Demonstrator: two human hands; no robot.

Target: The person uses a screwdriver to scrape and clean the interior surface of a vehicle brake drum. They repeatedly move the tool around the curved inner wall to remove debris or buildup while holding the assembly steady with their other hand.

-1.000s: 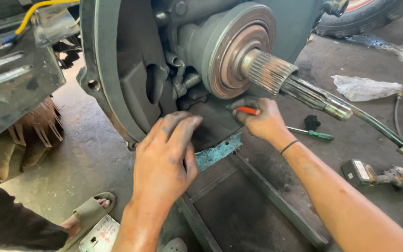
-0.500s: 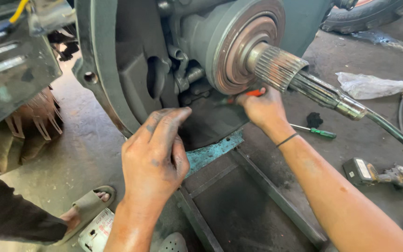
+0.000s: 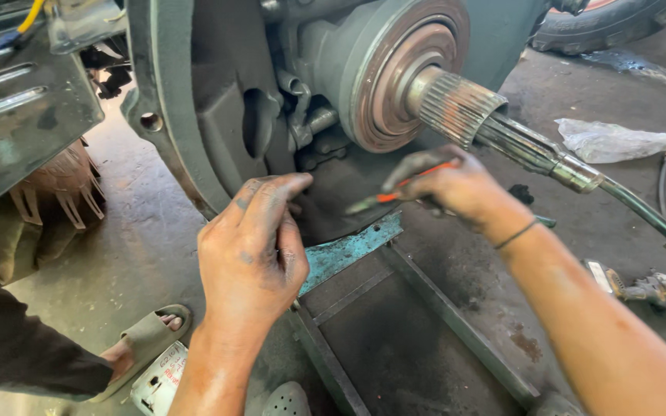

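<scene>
The person's right hand (image 3: 456, 189) was closed around a small tool with an orange handle (image 3: 395, 194), its dark tip pointing left toward the shadowed recess at the bottom of the grey-green bell housing (image 3: 194, 92). The left hand (image 3: 252, 254) hovered just beside that recess, holding nothing, its grease-stained fingers (image 3: 271, 200) loosely bunched and curled toward the opening. Above both hands the splined shaft (image 3: 456, 108) jutted out of the round bearing collar (image 3: 395, 73), with a longer slim shaft (image 3: 556, 162) running on toward the right. A turquoise metal bracket (image 3: 348, 250) lay under the housing at the upper end of the dark steel frame (image 3: 425, 323) on the concrete floor (image 3: 117, 254). To work the tool well, it seemed best to keep its tip low and level, steady it with the free fingers right at the recess, and stay clear of the splines overhead. A crumpled plastic bag (image 3: 610, 139) lay well apart to the right, and a sandalled foot (image 3: 144, 343) rested at the lower left.
</scene>
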